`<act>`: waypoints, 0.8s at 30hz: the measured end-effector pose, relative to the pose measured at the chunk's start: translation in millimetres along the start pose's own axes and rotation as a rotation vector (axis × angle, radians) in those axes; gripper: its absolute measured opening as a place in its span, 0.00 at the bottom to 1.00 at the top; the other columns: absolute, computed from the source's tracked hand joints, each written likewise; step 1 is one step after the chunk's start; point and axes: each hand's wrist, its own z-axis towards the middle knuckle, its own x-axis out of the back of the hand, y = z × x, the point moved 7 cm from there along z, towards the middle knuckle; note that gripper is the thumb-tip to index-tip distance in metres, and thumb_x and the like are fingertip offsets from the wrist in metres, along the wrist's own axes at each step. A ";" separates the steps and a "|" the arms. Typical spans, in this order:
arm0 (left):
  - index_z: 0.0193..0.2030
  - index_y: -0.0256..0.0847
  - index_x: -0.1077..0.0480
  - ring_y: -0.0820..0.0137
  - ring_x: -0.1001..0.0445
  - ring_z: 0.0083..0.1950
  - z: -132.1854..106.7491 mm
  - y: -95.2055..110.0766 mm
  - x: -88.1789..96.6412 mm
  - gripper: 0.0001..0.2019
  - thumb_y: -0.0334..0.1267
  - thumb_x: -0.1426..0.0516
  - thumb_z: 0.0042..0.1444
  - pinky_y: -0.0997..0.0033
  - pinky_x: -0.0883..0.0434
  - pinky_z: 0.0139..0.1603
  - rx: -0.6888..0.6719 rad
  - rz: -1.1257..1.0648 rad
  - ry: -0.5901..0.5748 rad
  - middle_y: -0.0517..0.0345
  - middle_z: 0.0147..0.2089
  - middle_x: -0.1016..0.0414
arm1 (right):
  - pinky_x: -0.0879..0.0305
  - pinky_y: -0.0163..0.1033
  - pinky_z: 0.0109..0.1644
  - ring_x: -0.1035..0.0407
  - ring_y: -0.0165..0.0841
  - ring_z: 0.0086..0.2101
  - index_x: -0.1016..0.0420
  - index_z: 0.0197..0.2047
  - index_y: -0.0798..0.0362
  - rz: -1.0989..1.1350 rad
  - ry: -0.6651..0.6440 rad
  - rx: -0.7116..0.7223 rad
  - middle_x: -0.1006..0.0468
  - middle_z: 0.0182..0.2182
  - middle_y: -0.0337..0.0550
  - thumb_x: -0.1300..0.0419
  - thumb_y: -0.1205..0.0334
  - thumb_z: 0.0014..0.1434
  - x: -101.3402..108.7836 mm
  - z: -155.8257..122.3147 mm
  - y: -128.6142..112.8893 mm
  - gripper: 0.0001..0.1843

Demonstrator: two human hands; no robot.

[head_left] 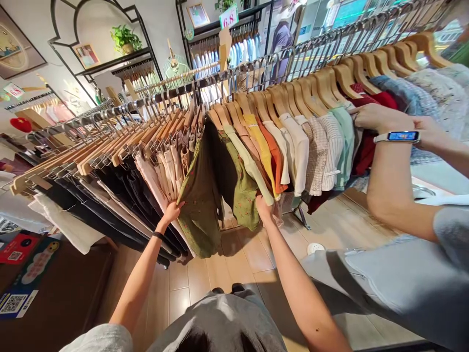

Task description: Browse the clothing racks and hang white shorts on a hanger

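An olive-green garment [200, 215] with small red motifs hangs from the rail. My left hand [173, 212] is closed on its left edge, beside a row of pale and dark trousers [137, 208]. To the right is a second olive-green panel [240, 205] with the same motifs; I cannot tell whether both belong to one piece. My right hand [264, 208] grips the edge of this panel, close to the cuff of a pale green sleeve [245, 151]. A dark gap shows between the two panels. The fingertips of both hands are partly hidden by cloth.
Tops on wooden hangers, among them a yellow one [259, 142], fill the rail [234, 73] rightward. At right, another person's hand [381, 119] with a smartwatch [401, 136] touches the clothes. A brown counter [69, 283] stands at lower left on the wood floor [234, 254].
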 end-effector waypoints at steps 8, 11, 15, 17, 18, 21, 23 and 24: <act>0.37 0.34 0.25 0.63 0.25 0.44 -2.2 0.2 -2.9 0.14 0.40 0.48 0.60 0.70 0.30 0.47 -0.014 -0.014 -0.033 0.48 0.38 0.21 | 0.31 0.46 0.47 0.29 0.43 0.40 0.27 0.33 0.56 0.081 -0.036 -0.024 0.23 0.30 0.53 0.46 0.60 0.53 -6.7 -17.8 10.5 0.10; 0.37 0.33 0.25 0.62 0.25 0.46 -4.4 2.2 -3.4 0.15 0.39 0.50 0.61 0.69 0.30 0.50 -0.034 -0.013 -0.044 0.47 0.39 0.21 | 0.30 0.48 0.48 0.29 0.43 0.39 0.27 0.33 0.54 0.096 -0.066 0.004 0.23 0.29 0.52 0.46 0.57 0.53 -3.8 -19.5 8.3 0.11; 0.38 0.31 0.25 0.62 0.25 0.44 -11.8 6.8 -13.4 0.15 0.38 0.50 0.61 0.67 0.29 0.49 -0.057 -0.009 -0.066 0.47 0.39 0.20 | 0.32 0.43 0.40 0.30 0.39 0.32 0.28 0.28 0.54 0.075 -0.141 0.091 0.24 0.26 0.52 0.48 0.52 0.58 -0.3 -39.5 -7.5 0.16; 0.42 0.31 0.25 0.62 0.24 0.45 -17.8 11.7 -25.2 0.14 0.37 0.49 0.61 0.67 0.28 0.50 -0.079 -0.022 -0.085 0.47 0.41 0.20 | 0.35 0.39 0.34 0.33 0.36 0.27 0.29 0.25 0.55 0.052 -0.198 0.157 0.27 0.23 0.51 0.50 0.50 0.61 -3.4 -65.9 -22.6 0.21; 0.44 0.31 0.25 0.62 0.24 0.47 -21.2 15.1 -32.5 0.14 0.37 0.48 0.61 0.67 0.29 0.52 -0.097 -0.032 -0.099 0.47 0.43 0.20 | 0.38 0.37 0.31 0.35 0.34 0.25 0.28 0.25 0.55 0.040 -0.237 0.196 0.28 0.21 0.49 0.51 0.50 0.61 -7.3 -82.8 -31.7 0.22; 0.51 0.34 0.26 0.64 0.26 0.54 -32.1 26.6 -56.6 0.16 0.39 0.49 0.63 0.68 0.31 0.58 -0.148 -0.074 -0.179 0.49 0.49 0.21 | 0.46 0.34 0.26 0.37 0.31 0.21 0.22 0.34 0.54 0.025 -0.381 0.332 0.28 0.19 0.43 0.48 0.54 0.59 -26.6 -138.0 -62.4 0.16; 0.52 0.35 0.27 0.65 0.27 0.55 -39.9 34.4 -70.4 0.18 0.42 0.52 0.66 0.68 0.32 0.59 -0.161 -0.109 -0.239 0.50 0.51 0.22 | 0.46 0.33 0.26 0.33 0.31 0.23 0.22 0.47 0.52 0.029 -0.494 0.422 0.22 0.26 0.44 0.49 0.60 0.59 -43.4 -169.0 -83.1 0.18; 0.52 0.35 0.28 0.65 0.27 0.54 -43.5 38.4 -75.9 0.20 0.45 0.54 0.67 0.68 0.31 0.58 -0.160 -0.131 -0.261 0.50 0.51 0.22 | 0.43 0.33 0.28 0.30 0.32 0.26 0.24 0.52 0.52 0.040 -0.543 0.455 0.19 0.31 0.46 0.51 0.63 0.59 -51.3 -180.2 -92.2 0.21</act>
